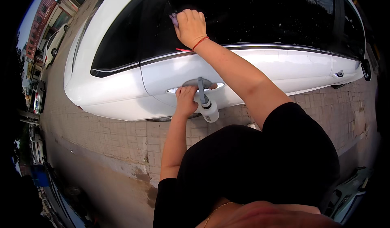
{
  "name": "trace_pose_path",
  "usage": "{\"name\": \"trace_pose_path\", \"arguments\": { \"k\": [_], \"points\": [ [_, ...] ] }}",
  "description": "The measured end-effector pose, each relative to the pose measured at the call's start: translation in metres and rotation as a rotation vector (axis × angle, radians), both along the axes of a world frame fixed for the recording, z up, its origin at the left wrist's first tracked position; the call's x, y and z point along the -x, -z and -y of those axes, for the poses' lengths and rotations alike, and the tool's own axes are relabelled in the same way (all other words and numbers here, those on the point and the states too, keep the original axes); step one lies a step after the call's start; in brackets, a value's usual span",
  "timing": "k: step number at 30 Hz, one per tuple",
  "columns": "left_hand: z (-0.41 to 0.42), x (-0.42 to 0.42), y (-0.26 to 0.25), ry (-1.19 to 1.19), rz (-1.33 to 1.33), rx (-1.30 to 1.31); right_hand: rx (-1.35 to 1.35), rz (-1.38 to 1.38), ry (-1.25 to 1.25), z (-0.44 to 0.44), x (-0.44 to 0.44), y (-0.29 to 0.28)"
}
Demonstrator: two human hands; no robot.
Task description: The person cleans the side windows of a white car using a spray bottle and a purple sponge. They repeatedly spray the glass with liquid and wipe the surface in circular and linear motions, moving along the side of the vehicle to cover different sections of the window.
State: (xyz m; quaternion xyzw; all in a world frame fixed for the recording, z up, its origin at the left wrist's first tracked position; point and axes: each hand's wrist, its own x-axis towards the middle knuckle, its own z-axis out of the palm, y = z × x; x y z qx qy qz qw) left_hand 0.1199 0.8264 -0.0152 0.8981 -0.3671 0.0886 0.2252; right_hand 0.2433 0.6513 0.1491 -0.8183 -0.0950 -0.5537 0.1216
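A white car (259, 66) stands before me, its dark side window (243, 17) spotted with droplets. My right hand (192, 26), with a red cord at the wrist, presses a purple piece of material (174, 19) against the window's rear part; what it is exactly, I cannot tell. Lower down, my left hand (186, 100) is at the door handle (216, 86), its fingers over the handle's rear end. A white spray bottle (210, 111) with a grey trigger head (200, 89) hangs at the handle beside my left thumb. Whether that hand grips the handle or the bottle is unclear.
Brick paving (115, 133) runs below the car. The car's wing mirror (366, 70) juts out at the far right. Other parked cars, one of them white (53, 46), stand at the left edge. A dark green vehicle (347, 194) is at the lower right.
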Motion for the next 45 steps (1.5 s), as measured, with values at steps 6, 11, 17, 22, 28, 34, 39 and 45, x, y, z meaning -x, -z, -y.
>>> {"name": "trace_pose_path", "arguments": {
  "k": [6, 11, 17, 22, 28, 34, 39, 45],
  "points": [
    [0.010, 0.008, -0.002, -0.019, 0.060, 0.022, -0.032, 0.223, 0.338, 0.162, 0.019, -0.026],
    [0.021, 0.005, 0.002, -0.012, 0.137, -0.058, -0.724, 0.221, 0.758, 0.341, 0.059, -0.066],
    [0.017, 0.005, 0.002, -0.076, 0.126, -0.098, 0.164, 0.132, 0.079, 0.132, 0.027, -0.040],
    [0.006, -0.002, 0.003, -0.112, 0.105, -0.144, 0.160, 0.220, 0.163, 0.213, 0.029, -0.053],
    [0.033, -0.004, 0.002, -0.190, 0.268, -0.178, -0.423, 0.290, 0.785, 0.437, 0.087, -0.099],
    [0.019, -0.006, 0.010, -0.233, 0.212, -0.279, 0.151, 0.157, 0.078, 0.292, 0.068, -0.035],
    [0.003, -0.012, 0.025, -0.267, 0.270, -0.282, 0.034, 0.332, 0.336, 0.434, 0.078, -0.057],
    [0.014, -0.021, 0.021, -0.294, 0.302, -0.391, -0.249, 0.370, 0.823, 0.553, 0.113, -0.080]
  ]
}}
